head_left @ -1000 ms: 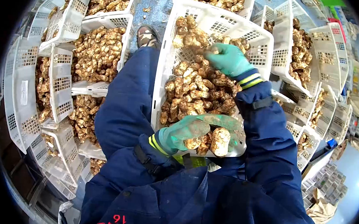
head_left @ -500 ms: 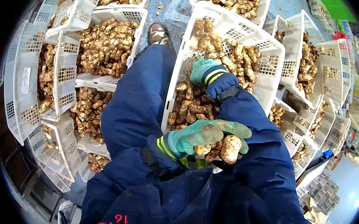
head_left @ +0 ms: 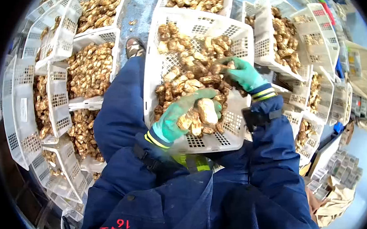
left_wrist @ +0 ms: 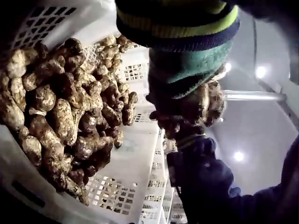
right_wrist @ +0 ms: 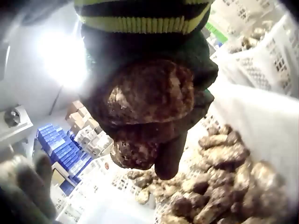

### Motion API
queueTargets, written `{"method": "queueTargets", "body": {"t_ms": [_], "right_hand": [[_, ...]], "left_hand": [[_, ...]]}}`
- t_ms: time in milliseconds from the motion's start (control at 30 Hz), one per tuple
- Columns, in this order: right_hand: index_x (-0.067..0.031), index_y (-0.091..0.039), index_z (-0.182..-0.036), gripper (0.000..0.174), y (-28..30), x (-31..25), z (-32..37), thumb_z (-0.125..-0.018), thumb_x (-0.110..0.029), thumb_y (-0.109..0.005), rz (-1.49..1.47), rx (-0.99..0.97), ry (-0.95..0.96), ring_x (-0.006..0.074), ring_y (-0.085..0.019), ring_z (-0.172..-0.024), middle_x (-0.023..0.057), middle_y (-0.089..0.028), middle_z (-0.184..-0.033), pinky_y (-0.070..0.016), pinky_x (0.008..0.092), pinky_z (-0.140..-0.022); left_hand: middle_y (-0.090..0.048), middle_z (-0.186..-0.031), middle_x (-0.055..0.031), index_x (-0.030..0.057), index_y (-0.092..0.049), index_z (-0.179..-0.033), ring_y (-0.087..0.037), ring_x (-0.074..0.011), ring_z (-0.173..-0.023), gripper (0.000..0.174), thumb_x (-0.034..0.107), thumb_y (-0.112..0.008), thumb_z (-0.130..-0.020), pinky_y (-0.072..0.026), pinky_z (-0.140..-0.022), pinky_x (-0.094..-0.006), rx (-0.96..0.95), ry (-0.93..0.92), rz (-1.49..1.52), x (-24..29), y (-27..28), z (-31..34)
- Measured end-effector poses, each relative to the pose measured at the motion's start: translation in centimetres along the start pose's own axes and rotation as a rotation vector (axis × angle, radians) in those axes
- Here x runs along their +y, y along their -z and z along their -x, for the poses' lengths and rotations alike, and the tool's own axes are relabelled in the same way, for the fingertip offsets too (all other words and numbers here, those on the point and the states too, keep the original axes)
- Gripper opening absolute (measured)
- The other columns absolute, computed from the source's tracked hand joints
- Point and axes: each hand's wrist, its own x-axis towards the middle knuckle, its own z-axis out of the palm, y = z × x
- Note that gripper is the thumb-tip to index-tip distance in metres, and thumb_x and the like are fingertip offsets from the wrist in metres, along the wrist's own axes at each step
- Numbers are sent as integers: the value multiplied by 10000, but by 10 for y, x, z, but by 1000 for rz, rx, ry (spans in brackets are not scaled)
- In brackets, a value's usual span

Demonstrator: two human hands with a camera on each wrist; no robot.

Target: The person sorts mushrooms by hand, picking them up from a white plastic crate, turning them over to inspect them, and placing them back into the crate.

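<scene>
Brown and cream mushrooms (head_left: 189, 83) lie heaped in a white perforated crate (head_left: 153, 66) before the person. The gloved left hand (head_left: 177, 116) curls round several mushrooms (head_left: 207, 111) over the crate's near part; in the left wrist view, some mushrooms (left_wrist: 201, 102) show under the left hand (left_wrist: 187, 70). Over the right side of the heap, the gloved right hand (head_left: 245, 75) grips mushrooms. The right wrist view shows dark, dirt-covered mushrooms (right_wrist: 149, 93) in the right hand (right_wrist: 201, 70), with the heap (right_wrist: 219, 182) below.
Filled white crates stand on the left (head_left: 76, 45) and on the right (head_left: 265, 48), and another crate (head_left: 230, 4) is beyond the front one. A shoe (head_left: 135, 47) rests on the blue floor (head_left: 139, 7) beside the front crate.
From the crate's middle, the right hand has moved to its right side and now has mushrooms in its grip. The left hand still holds its mushrooms, now farther over the crate. The view has shifted.
</scene>
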Motion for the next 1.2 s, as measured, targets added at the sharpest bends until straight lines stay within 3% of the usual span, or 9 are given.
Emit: {"method": "queueTargets", "body": {"t_ms": [233,300,367,467,600,700,967,1067,1200], "right_hand": [[-96,-600,-1232,339,126,50,184,-911,-189,-654,72,474,-160,43,-527,-683,-49,-608,-845,-440,182,-592],[-119,-597,-1242,359,161,72,226,-913,-249,-651,204,537,-292,39,-473,-635,-51,-613,-840,-396,179,-550],[-90,-608,-1210,357,160,63,253,-918,-296,-617,313,691,-385,88,-512,-643,9,-648,-864,-431,232,-574],[-42,-623,-1163,396,172,70,263,-925,-346,-538,758,855,-227,246,-634,-888,131,-682,-957,-486,366,-808],[-62,-649,-1144,268,93,25,208,-946,-225,-571,282,672,-69,39,-494,-596,-13,-577,-720,-429,228,-548],[-58,-642,-1110,285,28,5,141,-911,-252,-577,751,434,224,274,-658,-839,160,-671,-918,-506,359,-755],[-91,-551,-1269,416,-111,17,-40,-871,-212,-562,1091,93,374,323,-552,-1123,137,-589,-1195,-455,405,-937],[-124,-511,-1315,485,-135,21,-89,-838,-183,-576,1339,-19,341,330,-447,-1252,99,-512,-1321,-408,451,-991],[-161,-527,-1305,488,-147,58,-129,-826,-217,-602,1448,-49,177,301,-446,-1262,62,-508,-1337,-415,478,-981]], "left_hand": [[-488,-1349,-144,-5,-398,-1391,-520,-245,-1213,422,88,-455,-983,-449,-1019,-373,37,-140,-290,-70,-8,-39],[-422,-1419,-151,-4,-349,-1423,-418,-258,-1314,482,132,-488,-982,-345,-1098,-368,-150,-561,-1087,-89,-50,-58],[-320,-1501,-152,14,-291,-1459,-314,-255,-1388,562,165,-525,-971,-253,-1138,-350,36,79,-497,-116,-86,-66],[-339,-1484,-166,8,-364,-1428,-354,-264,-1369,548,217,-541,-954,-314,-1115,-347,-158,-3,-762,-119,-68,-43],[-445,-1400,-194,-37,-447,-1353,-493,-300,-1262,641,481,-340,-992,-418,-1047,-368,-447,-161,-1034,-82,-41,-9],[-565,-1237,-177,-48,-500,-1271,-602,-268,-1094,634,505,-365,-992,-503,-925,-355,-104,225,-653,-59,-41,24],[-682,-883,-84,8,-632,-1077,-654,-204,-677,319,279,-571,-921,-524,-605,-312,212,730,-535,-23,-10,38],[-652,-982,-87,113,-609,-1168,-644,-312,-781,521,101,-675,-651,-540,-681,-378,-547,-391,-1577,-62,52,46],[-688,-773,-83,58,-686,-960,-674,-191,-677,325,364,-589,-907,-538,-653,-333,49,900,-930,-28,13,26]]}}
